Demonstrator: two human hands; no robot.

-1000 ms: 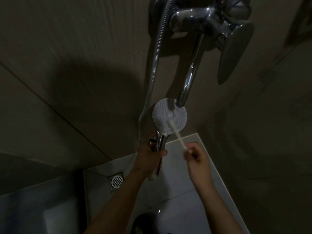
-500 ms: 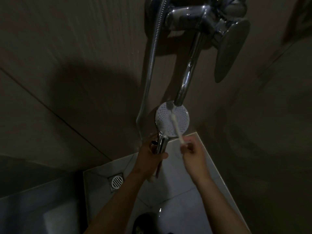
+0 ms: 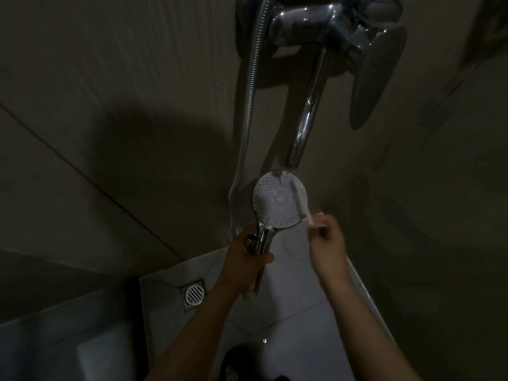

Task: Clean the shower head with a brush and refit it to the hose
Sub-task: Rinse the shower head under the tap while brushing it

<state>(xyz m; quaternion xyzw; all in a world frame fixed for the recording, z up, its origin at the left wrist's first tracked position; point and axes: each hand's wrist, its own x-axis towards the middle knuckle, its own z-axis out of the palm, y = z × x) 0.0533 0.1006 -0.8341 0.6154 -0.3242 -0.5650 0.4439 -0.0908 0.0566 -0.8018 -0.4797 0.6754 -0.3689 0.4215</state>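
Under spout [image 3: 302, 127], left hand [image 3: 244, 262] fingers clamp shower head [image 3: 275, 204] handle; right hand [image 3: 328, 243] fingers pinch brush [image 3: 299, 200].

left hand [image 3: 247, 251]: bare | right hand [image 3: 328, 243]: bare | left forearm [image 3: 198, 325]: bare to frame edge | right forearm [image 3: 365, 325]: bare to frame edge | light: dim, fine detail unreadable

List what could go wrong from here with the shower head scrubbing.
1. The left hand alone grips the shower head by its chrome handle above the tiled floor; it might slip and fall.
2. The right hand pinches the brush near its end, so a hard stroke may twist it loose.
3. The spout looks close above the head's rim; an upward stroke could knock it.
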